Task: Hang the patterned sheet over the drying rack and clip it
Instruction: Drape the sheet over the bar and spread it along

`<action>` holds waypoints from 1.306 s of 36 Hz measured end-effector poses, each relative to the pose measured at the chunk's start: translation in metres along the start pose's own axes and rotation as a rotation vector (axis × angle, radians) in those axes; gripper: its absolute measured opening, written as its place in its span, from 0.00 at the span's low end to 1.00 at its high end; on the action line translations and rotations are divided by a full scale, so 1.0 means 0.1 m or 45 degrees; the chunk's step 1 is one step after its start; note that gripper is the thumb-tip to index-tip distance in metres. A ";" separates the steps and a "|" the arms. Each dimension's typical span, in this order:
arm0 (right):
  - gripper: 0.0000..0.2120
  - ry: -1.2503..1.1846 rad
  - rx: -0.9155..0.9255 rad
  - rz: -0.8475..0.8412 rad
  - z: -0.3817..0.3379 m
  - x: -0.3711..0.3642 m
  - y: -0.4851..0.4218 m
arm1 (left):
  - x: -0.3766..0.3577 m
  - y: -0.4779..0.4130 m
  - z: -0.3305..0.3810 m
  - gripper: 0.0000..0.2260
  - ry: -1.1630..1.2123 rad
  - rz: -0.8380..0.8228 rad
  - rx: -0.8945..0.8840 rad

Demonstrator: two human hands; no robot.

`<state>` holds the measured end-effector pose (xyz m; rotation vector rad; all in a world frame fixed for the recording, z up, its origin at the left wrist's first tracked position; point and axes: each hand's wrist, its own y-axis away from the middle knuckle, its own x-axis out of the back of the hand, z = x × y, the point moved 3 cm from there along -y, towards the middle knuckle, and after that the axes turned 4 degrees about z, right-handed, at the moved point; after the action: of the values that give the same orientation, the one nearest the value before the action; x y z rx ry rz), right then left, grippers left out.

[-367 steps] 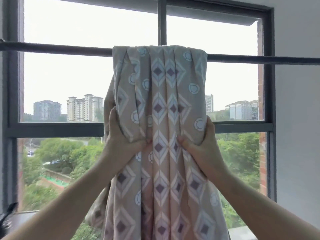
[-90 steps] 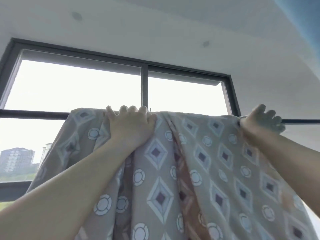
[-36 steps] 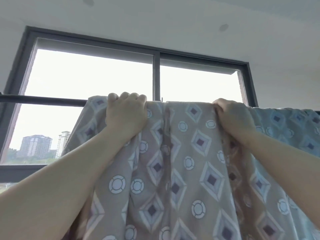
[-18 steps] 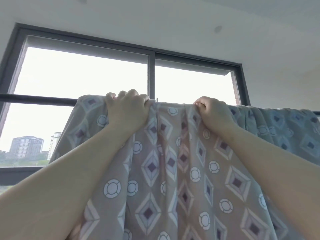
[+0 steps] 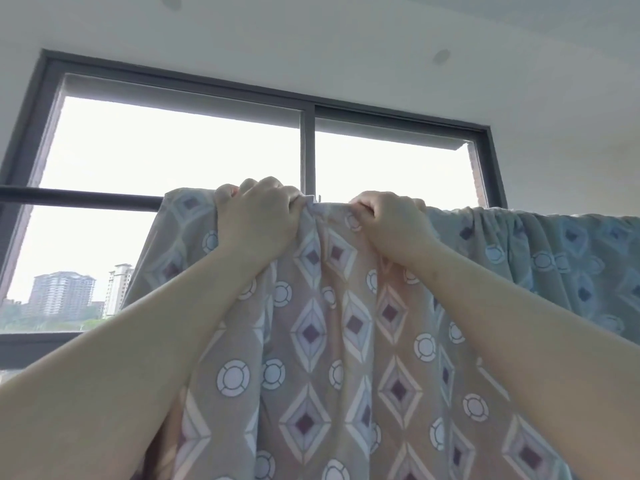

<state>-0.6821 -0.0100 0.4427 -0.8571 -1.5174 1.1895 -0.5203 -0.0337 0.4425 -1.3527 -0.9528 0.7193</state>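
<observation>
The patterned sheet (image 5: 346, 341) hangs draped over the dark drying rack bar (image 5: 79, 195), falling toward the camera beneath both raised hands. The left hand (image 5: 258, 223) curls over the top fold, gripping bunched fabric. The right hand (image 5: 389, 225), just beside it, clenches the sheet's gathered top edge too.

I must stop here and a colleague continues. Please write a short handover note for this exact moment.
Left hand grips the patterned sheet on top of the rod.
Right hand grips it close beside.
The sheet is draped over the rod and bunched between the hands.
Done: hanging.
Left: smooth the folds, then clip; no clip in view.
</observation>
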 end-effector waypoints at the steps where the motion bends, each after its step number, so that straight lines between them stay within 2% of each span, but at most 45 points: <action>1: 0.16 0.036 -0.007 0.055 0.01 0.02 -0.02 | 0.02 0.00 -0.02 0.18 -0.028 0.010 -0.011; 7: 0.11 0.186 -0.139 0.102 0.15 0.09 -0.10 | 0.10 0.00 -0.15 0.19 -0.091 0.024 -0.017; 11: 0.09 0.235 -0.300 0.115 0.40 0.18 -0.02 | 0.18 0.01 -0.46 0.14 -0.114 0.114 0.114; 14: 0.09 0.396 -0.422 0.087 0.42 0.21 -0.02 | 0.20 -0.04 -0.58 0.15 -0.041 0.013 0.202; 16: 0.11 0.405 -0.368 0.111 0.27 0.18 -0.05 | 0.19 -0.07 -0.53 0.14 -0.001 -0.060 0.191; 18: 0.14 0.193 -0.182 0.102 0.00 0.11 -0.07 | 0.16 -0.05 -0.45 0.14 0.007 -0.093 0.169; 20: 0.14 -0.037 -0.035 -0.031 -0.23 -0.03 -0.08 | 0.14 0.01 -0.42 0.15 -0.012 -0.100 0.127; 22: 0.11 -0.161 -0.012 -0.122 -0.32 -0.15 -0.09 | 0.14 0.05 -0.46 0.16 0.025 -0.091 0.085; 27: 0.07 -0.202 -0.063 0.067 -0.16 -0.11 -0.11 | 0.23 0.14 -0.63 0.14 0.164 -0.032 0.067; 30: 0.06 -0.119 -0.198 0.113 0.04 -0.13 -0.09 | 0.29 0.21 -0.76 0.12 0.300 0.057 0.263; 33: 0.08 -0.028 -0.384 0.165 0.18 -0.13 -0.05 | 0.30 0.26 -0.86 0.09 0.483 0.036 0.487; 35: 0.09 0.000 -0.422 0.190 0.12 -0.13 -0.03 | 0.28 0.28 -0.85 0.07 0.512 0.010 0.587; 37: 0.07 -0.064 -0.372 0.184 -0.06 -0.17 -0.03 | 0.27 0.30 -0.82 0.11 0.546 0.023 0.706; 41: 0.13 -0.099 -0.067 0.027 -0.36 -0.32 -0.05 | 0.31 0.28 -0.90 0.18 0.637 0.153 0.905; 43: 0.11 -0.103 -0.042 0.092 -0.35 -0.30 -0.07 | 0.32 0.25 -0.95 0.21 0.679 0.126 0.908; 47: 0.09 -0.124 -0.084 0.248 -0.18 -0.19 -0.09 | 0.36 0.21 -0.96 0.15 0.558 0.123 0.705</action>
<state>-0.6588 -0.0253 0.4464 -1.0229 -1.5865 1.3448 -0.4173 -0.0449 0.4303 -1.0027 -0.3045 0.6586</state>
